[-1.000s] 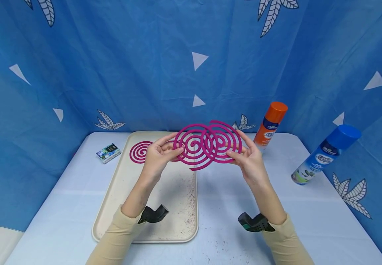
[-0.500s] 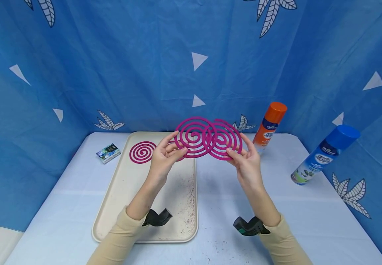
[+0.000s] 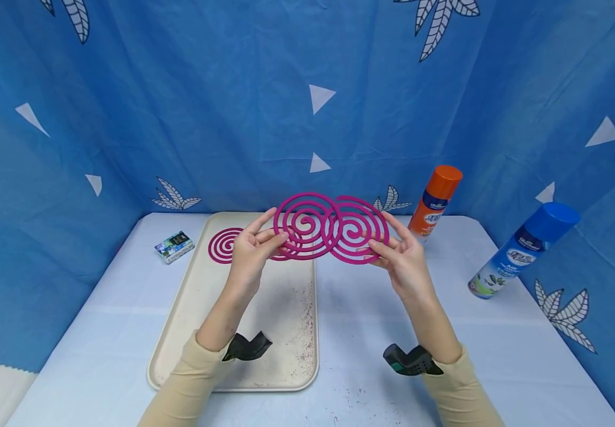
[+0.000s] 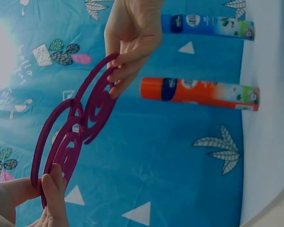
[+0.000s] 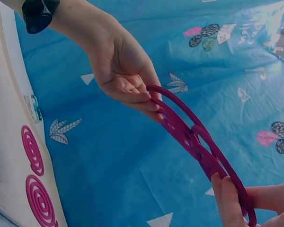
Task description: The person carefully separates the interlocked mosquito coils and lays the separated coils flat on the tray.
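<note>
My left hand (image 3: 249, 252) pinches the outer edge of a magenta mosquito coil (image 3: 307, 223) between thumb and fingers. My right hand (image 3: 405, 258) grips the far edge of a second mosquito coil (image 3: 354, 231). Both coils are raised in front of me, and their rings cross in the middle. In the left wrist view the two held coils (image 4: 78, 106) appear nearly edge-on, at a slant between the hands. Another coil (image 3: 223, 245) lies on the cream tray (image 3: 243, 356), partly behind my left hand. One more tray coil (image 5: 40, 201) is mostly hidden in the head view.
An orange spray can (image 3: 435, 201) stands at the back right, with a blue spray can (image 3: 523, 249) nearer the right edge. A small patterned box (image 3: 175, 247) lies left of the tray. Blue cloth (image 3: 264, 118) hangs behind the table. Dark crumbs (image 3: 307, 350) speckle the tray's right side.
The left coil rose and tipped, and its loose lower end no longer shows. Over the last half second my left hand moved left, my right hand slightly right, so the coils overlap a bit differently.
</note>
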`<state>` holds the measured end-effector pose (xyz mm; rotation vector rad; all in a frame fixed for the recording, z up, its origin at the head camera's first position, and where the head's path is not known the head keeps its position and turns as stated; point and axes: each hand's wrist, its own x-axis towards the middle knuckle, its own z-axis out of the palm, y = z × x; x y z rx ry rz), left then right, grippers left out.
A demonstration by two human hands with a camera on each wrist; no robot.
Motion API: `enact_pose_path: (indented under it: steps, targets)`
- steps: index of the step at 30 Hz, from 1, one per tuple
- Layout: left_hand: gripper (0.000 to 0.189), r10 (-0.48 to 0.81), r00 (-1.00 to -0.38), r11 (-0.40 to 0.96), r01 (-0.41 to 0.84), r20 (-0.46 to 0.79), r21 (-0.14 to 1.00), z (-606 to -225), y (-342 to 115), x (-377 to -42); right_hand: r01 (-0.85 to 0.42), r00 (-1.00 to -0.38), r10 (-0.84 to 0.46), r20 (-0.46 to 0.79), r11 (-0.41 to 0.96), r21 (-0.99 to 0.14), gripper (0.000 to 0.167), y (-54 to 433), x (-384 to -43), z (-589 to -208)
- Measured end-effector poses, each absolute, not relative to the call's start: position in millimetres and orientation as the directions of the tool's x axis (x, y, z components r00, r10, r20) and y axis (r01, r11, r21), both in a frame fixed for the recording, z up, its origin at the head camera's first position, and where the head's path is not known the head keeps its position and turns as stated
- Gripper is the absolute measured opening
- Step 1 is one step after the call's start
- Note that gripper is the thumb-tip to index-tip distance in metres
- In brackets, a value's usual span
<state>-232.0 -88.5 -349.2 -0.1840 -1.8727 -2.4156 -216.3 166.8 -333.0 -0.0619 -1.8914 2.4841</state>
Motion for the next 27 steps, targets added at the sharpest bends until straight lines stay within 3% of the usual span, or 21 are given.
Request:
enact_pose_path:
  steps: [12, 20, 27]
  targets:
    - [0.068, -0.022, -0.992, -0.264, 0.123, 0.121, 0.957, -354.2, -70.7, -226.1, 0.011, -0.990, 0.128, -0.059, -0.347, -0.938, 0.058, 159.0, -215.8, -335.6]
    - [0.057, -0.041, -0.989, -0.302, 0.151, 0.145, 0.941, -354.0, -76.9, -226.7, 0.023, -0.994, 0.095, -0.055, -0.310, -0.951, 0.060, 160.5, -214.7, -333.2]
    - [0.055, 0.004, -0.990, -0.230, 0.134, 0.138, 0.964, -346.4, -91.6, -230.2, 0.037, -0.999, 0.008, -0.040, -0.265, -0.963, 0.059, 165.2, -214.8, -328.8]
